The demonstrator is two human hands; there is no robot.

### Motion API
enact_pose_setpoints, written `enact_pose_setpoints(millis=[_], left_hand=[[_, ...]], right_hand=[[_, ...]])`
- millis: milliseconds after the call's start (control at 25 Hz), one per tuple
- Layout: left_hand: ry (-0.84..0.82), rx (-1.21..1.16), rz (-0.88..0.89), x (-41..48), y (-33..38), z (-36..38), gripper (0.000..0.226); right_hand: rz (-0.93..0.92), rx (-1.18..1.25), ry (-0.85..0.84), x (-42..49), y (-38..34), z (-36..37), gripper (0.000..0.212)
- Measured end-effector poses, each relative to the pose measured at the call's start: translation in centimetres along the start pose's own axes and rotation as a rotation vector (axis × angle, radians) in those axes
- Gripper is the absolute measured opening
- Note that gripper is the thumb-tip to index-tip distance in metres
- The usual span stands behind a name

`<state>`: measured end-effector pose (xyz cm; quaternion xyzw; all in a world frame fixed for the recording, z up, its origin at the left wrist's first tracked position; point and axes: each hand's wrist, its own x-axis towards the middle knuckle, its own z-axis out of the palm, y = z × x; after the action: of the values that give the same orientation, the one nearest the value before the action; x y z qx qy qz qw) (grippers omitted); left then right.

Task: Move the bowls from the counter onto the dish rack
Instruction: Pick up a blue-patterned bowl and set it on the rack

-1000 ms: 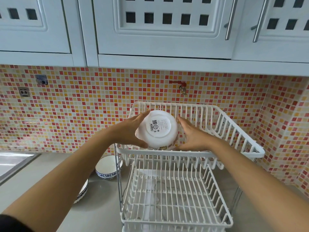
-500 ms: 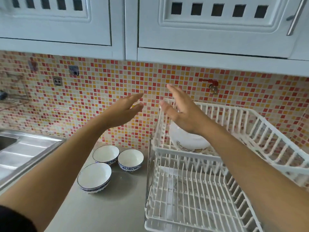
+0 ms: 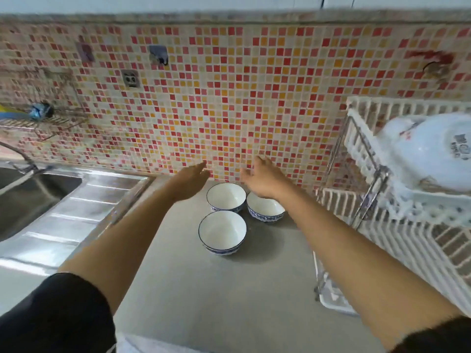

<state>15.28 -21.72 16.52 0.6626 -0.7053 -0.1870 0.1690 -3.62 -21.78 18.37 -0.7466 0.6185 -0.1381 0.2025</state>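
Three blue-rimmed white bowls stand upright on the grey desk, close together beneath both outstretched hands. To the far left of the left hand (image 3: 190, 180) lies the steel sink (image 3: 33, 189) with its ribbed draining board, and a wire shelf (image 3: 38, 122) hangs on the mosaic tile wall (image 3: 229, 98) above it. The left hand reaches forward with its fingers loosely spread and nothing in it, hovering just left of the rear left bowl (image 3: 226, 197) without touching it. Nearer to the person than both hands sits the front bowl (image 3: 222, 232), just beside the other two. The right hand (image 3: 262, 178) is likewise spread and empty, held just above the rear right bowl (image 3: 265, 207), whose far rim it partly hides; whether it touches the rim cannot be told. Well to the right of the right hand stands the white two-tier dish rack (image 3: 413, 240) on its metal frame. In its upper tier, higher than both hands, a large white bowl (image 3: 430, 151) lies upside down with a printed label on its base. The rack's lower tier shows only bare white ribs.
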Motion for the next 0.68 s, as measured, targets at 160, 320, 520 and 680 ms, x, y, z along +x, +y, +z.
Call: enact_pose_setpoints(millis=[160,320,520,680], left_hand=[[-0.180,0.055,-0.207,1.9,-6.5,7.2,0.056],[-0.223,0.004,-0.401,2.4,-9.4,13.5,0.059],[-0.266,-0.105,-0.497,2.5,-10.8,17.0,0.062],[-0.195,-0.253,-0.462,1.7,-11.5,15.5,0.032]], right_hand=[[0.365,0.111,-0.165,2.1,4.9,10.2,0.073],[0.505,0.279,-0.214,2.7,6.8,16.9,0.076],[0.586,0.682,-0.160,3.3,6.2,21.7,0.045],[0.601,0.920,-0.158,2.1,5.2,21.3,0.038]])
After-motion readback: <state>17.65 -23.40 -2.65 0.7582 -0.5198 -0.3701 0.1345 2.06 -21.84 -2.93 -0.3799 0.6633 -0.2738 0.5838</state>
